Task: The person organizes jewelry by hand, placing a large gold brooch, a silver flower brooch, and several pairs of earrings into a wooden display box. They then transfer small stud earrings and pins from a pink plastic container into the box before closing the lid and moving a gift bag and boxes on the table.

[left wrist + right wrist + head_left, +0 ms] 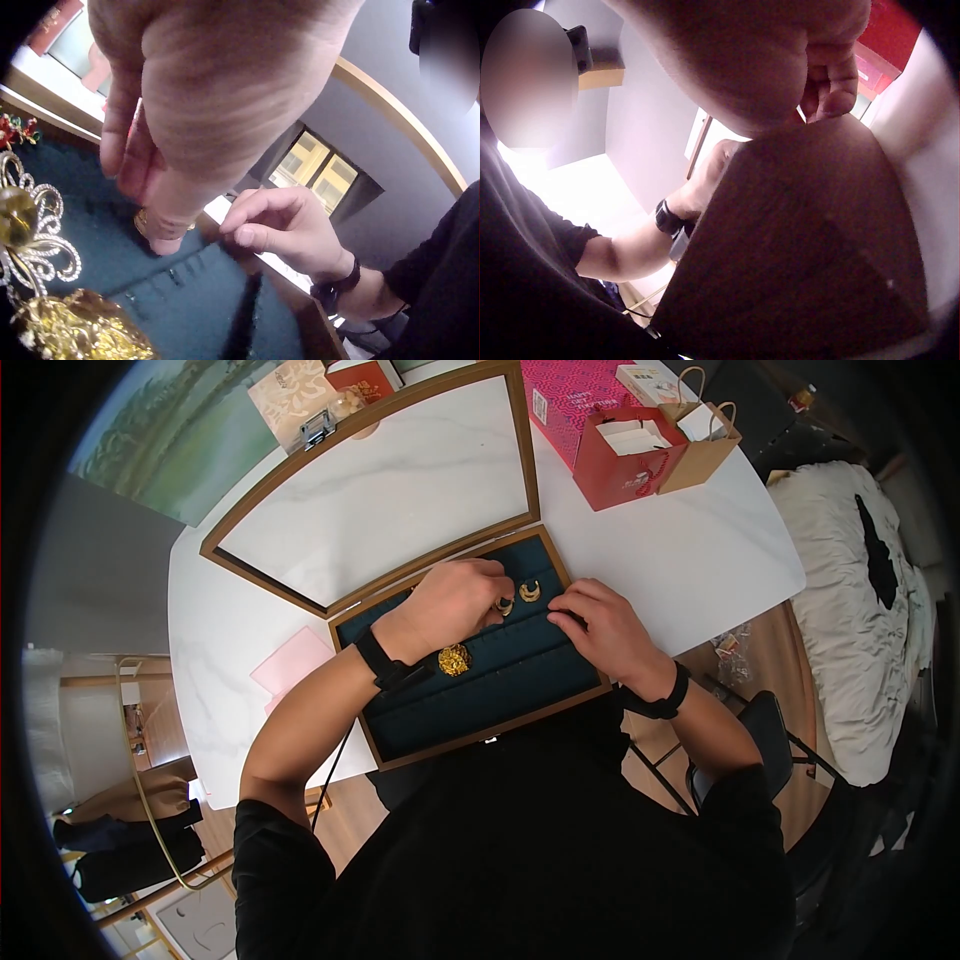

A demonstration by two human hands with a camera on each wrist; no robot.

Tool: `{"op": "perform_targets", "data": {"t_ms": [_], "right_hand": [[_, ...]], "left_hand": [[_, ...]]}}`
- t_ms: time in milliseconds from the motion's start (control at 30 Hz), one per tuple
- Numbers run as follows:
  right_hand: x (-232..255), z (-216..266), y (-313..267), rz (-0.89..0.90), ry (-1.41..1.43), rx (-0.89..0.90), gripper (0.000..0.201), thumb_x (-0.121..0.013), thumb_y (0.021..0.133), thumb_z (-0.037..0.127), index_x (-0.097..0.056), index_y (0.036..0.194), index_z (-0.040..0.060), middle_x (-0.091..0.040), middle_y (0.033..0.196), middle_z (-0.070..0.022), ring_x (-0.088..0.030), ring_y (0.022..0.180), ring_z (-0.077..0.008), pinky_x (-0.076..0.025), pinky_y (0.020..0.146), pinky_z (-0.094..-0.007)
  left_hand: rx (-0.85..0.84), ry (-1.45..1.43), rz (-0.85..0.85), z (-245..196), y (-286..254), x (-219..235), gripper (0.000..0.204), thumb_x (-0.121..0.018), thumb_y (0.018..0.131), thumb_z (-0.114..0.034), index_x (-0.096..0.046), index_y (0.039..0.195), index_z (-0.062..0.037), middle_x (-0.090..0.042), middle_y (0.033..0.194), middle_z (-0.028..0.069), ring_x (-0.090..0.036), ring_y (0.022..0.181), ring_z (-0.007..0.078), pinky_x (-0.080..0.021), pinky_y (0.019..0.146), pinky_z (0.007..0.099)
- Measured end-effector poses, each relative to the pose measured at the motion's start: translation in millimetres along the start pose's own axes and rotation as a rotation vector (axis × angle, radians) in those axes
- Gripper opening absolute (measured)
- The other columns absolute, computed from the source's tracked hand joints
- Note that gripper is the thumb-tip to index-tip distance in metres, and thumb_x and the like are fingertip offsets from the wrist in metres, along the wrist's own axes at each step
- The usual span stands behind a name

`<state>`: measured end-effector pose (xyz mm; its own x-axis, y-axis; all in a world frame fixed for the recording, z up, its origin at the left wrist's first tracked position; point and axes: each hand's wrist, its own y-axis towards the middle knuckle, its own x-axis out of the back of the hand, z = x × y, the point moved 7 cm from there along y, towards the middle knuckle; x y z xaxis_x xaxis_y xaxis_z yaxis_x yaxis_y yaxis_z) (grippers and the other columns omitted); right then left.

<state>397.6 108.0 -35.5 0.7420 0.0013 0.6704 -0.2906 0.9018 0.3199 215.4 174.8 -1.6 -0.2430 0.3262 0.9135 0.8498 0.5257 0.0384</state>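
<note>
A shallow wooden jewellery box [400, 755], lined in dark green, stands with its glass lid [400, 480] raised. Over its far section my left hand [455, 605] reaches down, thumb and fingertips around a gold hoop earring [506, 606]; the thumb partly hides it in the left wrist view. A second gold earring [530, 591] lies just to the right. Below the left hand sits a gold flower-like ornament [454, 660]. Near it, the left wrist view shows a silver looped brooch [52, 247] with a yellow stone. My right hand [608, 628] hovers at the box's right edge, fingers loosely bent, holding nothing visible.
Red [625, 460] and brown paper bags [708, 450] stand on the white table [690, 550] at the back right, beside a pink patterned box [570, 395]. A pale pink sheet [290, 665] lies left of the jewellery box. A black chair [755, 735] stands to the right.
</note>
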Motion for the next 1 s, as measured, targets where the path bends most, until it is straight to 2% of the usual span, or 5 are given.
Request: {"op": "perform_targets", "data": {"t_ms": [367,567,633,733,1000], "right_hand": [[1.7,1.5,3.1,0.018,-0.002,0.021,0.016,-0.082,0.099,0.012,-0.078,0.110,0.0008,-0.071,0.104,-0.0138,-0.070,0.095,-0.0358,-0.059,0.085,-0.0431],[1.7,1.8,3.0,0.010,0.004,0.029,0.016,-0.082,0.100,0.012,-0.077,0.110,0.0003,-0.070,0.103,-0.0141,-0.070,0.095,-0.0363,-0.058,0.085,-0.0436],[1.1,2.0,3.0,0.014,0.006,0.028,0.016,-0.082,0.099,0.011,-0.077,0.110,0.0003,-0.070,0.103,-0.0140,-0.070,0.094,-0.0364,-0.058,0.085,-0.0436],[0.5,1.4,2.8,0.014,0.009,0.020,0.016,-0.082,0.099,0.011,-0.077,0.110,0.0003,-0.070,0.103,-0.0140,-0.070,0.094,-0.0363,-0.058,0.085,-0.0435],[0.1,2.2,2.3,0.024,0.009,0.012,0.015,-0.080,0.101,0.013,-0.076,0.108,0.0000,-0.069,0.102,-0.0140,-0.069,0.098,-0.0352,-0.059,0.088,-0.0446]], "left_hand": [[-0.004,0.007,0.037,5.2,0.3,-6.5,0.022,-0.088,0.080,-0.005,-0.082,0.102,-0.0029,-0.074,0.101,0.0119,-0.075,0.097,0.0357,-0.062,0.085,0.0465],[0.016,-0.123,-0.123,20.5,-1.0,-1.7,0.017,-0.083,0.086,0.001,-0.084,0.103,-0.0022,-0.078,0.101,0.0130,-0.078,0.092,0.0336,-0.064,0.083,0.0413],[0.270,-0.344,-0.154,39.4,-2.9,-1.7,0.014,-0.084,0.092,-0.002,-0.084,0.106,0.0014,-0.081,0.097,0.0135,-0.079,0.084,0.0249,-0.064,0.081,0.0365],[0.387,-0.420,-0.141,50.0,-1.8,-6.0,0.015,-0.084,0.097,-0.006,-0.084,0.107,0.0045,-0.083,0.092,0.0139,-0.078,0.080,0.0168,-0.063,0.077,0.0337],[0.534,-0.391,-0.005,60.7,5.0,-13.3,0.014,-0.083,0.099,-0.009,-0.085,0.105,0.0032,-0.084,0.089,0.0134,-0.077,0.080,0.0152,-0.061,0.075,0.0332]]}}
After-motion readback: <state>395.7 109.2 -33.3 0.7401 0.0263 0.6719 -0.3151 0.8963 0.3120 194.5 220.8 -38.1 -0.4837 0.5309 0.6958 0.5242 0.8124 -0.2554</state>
